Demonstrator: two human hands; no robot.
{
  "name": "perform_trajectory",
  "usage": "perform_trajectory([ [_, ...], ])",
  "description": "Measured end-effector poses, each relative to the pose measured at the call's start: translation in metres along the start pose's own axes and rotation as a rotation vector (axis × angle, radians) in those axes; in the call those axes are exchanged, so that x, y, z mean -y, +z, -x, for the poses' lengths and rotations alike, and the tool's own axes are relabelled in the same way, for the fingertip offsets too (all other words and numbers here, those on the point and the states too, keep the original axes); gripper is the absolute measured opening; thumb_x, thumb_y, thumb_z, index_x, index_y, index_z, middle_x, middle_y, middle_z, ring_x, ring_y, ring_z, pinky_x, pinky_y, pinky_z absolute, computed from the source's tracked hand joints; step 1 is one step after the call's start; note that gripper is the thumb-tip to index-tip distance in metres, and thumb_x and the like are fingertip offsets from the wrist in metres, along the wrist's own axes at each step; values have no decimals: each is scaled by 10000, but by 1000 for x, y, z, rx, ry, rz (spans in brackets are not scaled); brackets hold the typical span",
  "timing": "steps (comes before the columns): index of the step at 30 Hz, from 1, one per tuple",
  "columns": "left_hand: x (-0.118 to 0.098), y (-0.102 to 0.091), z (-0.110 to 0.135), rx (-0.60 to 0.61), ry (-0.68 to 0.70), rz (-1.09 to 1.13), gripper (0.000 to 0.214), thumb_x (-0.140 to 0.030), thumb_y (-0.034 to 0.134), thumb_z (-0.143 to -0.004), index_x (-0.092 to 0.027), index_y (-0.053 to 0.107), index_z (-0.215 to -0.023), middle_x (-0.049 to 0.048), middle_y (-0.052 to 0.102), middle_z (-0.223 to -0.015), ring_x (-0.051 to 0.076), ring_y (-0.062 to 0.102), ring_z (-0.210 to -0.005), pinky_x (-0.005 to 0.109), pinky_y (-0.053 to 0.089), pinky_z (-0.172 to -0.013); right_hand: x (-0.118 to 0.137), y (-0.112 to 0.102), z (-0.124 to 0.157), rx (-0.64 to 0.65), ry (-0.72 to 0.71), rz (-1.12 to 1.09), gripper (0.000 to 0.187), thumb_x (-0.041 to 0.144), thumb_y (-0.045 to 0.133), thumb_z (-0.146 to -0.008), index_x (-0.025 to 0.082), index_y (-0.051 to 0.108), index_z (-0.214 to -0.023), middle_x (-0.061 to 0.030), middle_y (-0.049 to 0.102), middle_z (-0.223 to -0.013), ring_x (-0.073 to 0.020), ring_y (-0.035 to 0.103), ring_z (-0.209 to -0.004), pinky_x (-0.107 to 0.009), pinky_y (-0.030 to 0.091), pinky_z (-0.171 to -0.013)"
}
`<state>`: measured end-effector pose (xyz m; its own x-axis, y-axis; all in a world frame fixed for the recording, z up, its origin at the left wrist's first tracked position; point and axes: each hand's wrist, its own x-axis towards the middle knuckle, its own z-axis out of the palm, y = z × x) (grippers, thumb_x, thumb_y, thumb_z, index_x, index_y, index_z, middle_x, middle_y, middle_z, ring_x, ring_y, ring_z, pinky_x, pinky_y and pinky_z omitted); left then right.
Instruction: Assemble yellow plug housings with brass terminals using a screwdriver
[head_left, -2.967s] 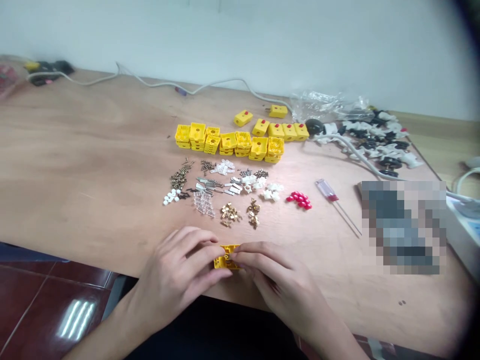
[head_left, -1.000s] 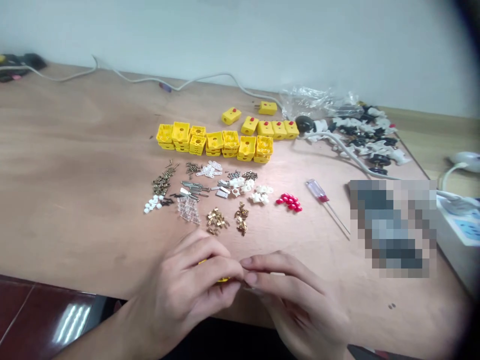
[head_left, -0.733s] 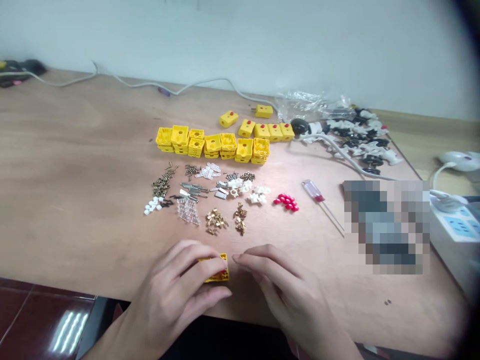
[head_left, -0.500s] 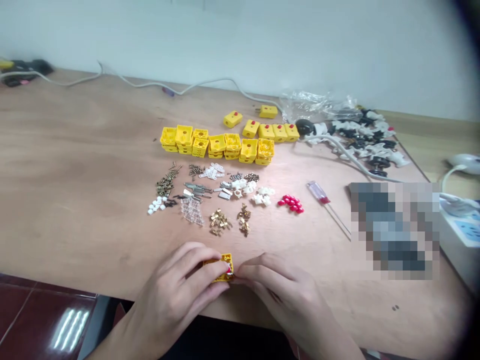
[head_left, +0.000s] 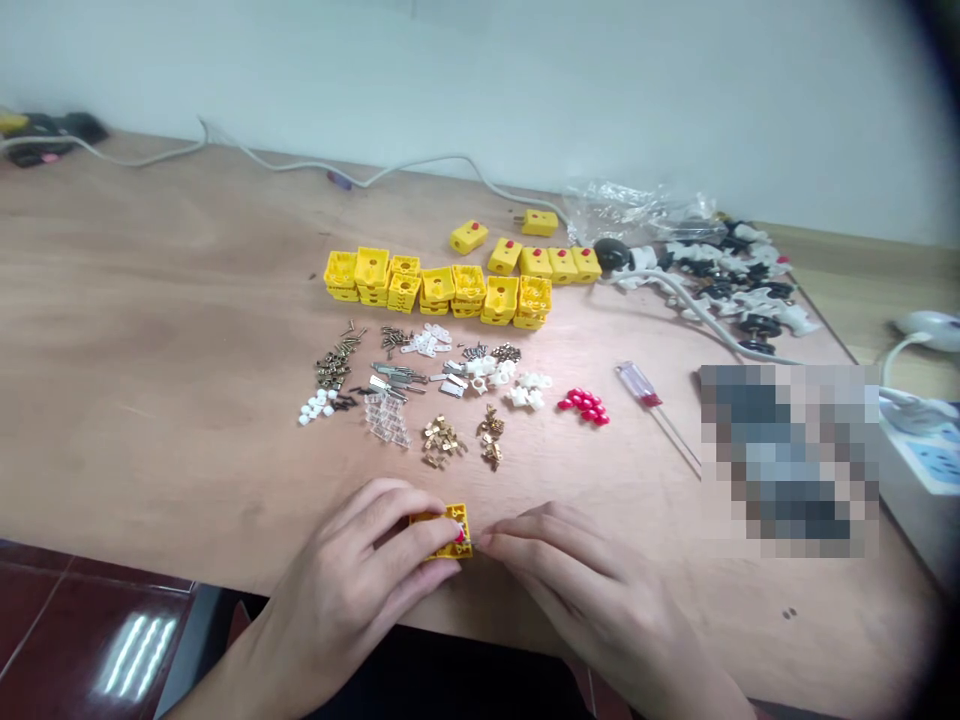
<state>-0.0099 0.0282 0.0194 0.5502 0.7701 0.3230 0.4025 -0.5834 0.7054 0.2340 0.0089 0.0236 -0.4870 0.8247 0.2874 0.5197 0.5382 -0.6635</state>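
My left hand (head_left: 367,565) is closed around a small yellow plastic plug housing (head_left: 459,512) near the table's front edge, its open, ribbed inside facing up. Under the left fingertips a red button (head_left: 460,534) shows inside the housing. My right hand (head_left: 570,570) pinches a thin metal piece (head_left: 475,543) at the housing's right end; the fingers hide most of it. Beyond the hands lie brass clips (head_left: 442,437), more brass parts (head_left: 491,440), clear plastic pieces (head_left: 388,420) and red buttons (head_left: 585,406).
Stacked yellow housings (head_left: 439,287) form a row behind piles of screws, white plastic parts (head_left: 491,373) and flat metal blades (head_left: 397,378). Closed yellow plugs (head_left: 536,262) stand farther back. A screwdriver (head_left: 637,383), a grey cable (head_left: 675,290) and a power strip (head_left: 922,450) lie to the right.
My right fingertips have drawn slightly right, away from the housing, so a little more of the thin metal piece shows. My left hand still grips the housing.
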Motion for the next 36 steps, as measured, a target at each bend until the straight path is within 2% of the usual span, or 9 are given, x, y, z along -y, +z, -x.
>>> perform_trajectory([
  [9,0,-1,0,9,-4,-10,219,-163,645,-993,-188,670,-1209,76,669,-1108,202,619,-1037,325,567,-891,4,-2,-1,55,-53,94,258,130,500,-1040,164,683,-1218,-102,759,-1035,-200,713,-915,-342,643,-758],
  [19,0,1,-1,-24,4,-20,195,-159,639,-995,-181,670,-1185,67,690,-1130,188,599,-986,296,570,-853,17,-2,-11,70,-117,169,336,104,422,-1052,150,648,-1296,-121,767,-1040,-224,720,-924,-356,655,-753],
  [24,0,1,-1,-23,6,-43,201,-172,638,-999,-180,656,-1199,62,689,-1128,185,596,-963,307,564,-846,22,-5,-18,123,-185,283,330,79,383,-1050,70,711,-1088,-158,760,-958,-244,716,-884,-374,654,-727],
  [27,0,2,-1,-9,4,-55,194,-170,649,-993,-183,651,-1187,55,690,-1117,185,601,-974,313,557,-856,22,-5,-20,169,-221,331,335,79,389,-1046,74,723,-1015,-162,755,-940,-257,710,-883,-395,650,-728],
  [32,0,3,-2,2,-2,-47,190,-170,628,-1006,-184,635,-1195,58,685,-1138,186,604,-1014,318,555,-881,22,-3,-19,156,-246,378,311,62,420,-1028,96,722,-963,-160,748,-955,-268,697,-924,-396,638,-758],
  [36,0,2,-1,-6,5,-42,182,-169,629,-1004,-177,636,-1186,59,687,-1127,187,605,-1007,321,552,-882,19,-2,-18,180,-233,331,302,77,411,-1040,75,712,-1012,-153,734,-940,-258,688,-915,-388,628,-764],
])
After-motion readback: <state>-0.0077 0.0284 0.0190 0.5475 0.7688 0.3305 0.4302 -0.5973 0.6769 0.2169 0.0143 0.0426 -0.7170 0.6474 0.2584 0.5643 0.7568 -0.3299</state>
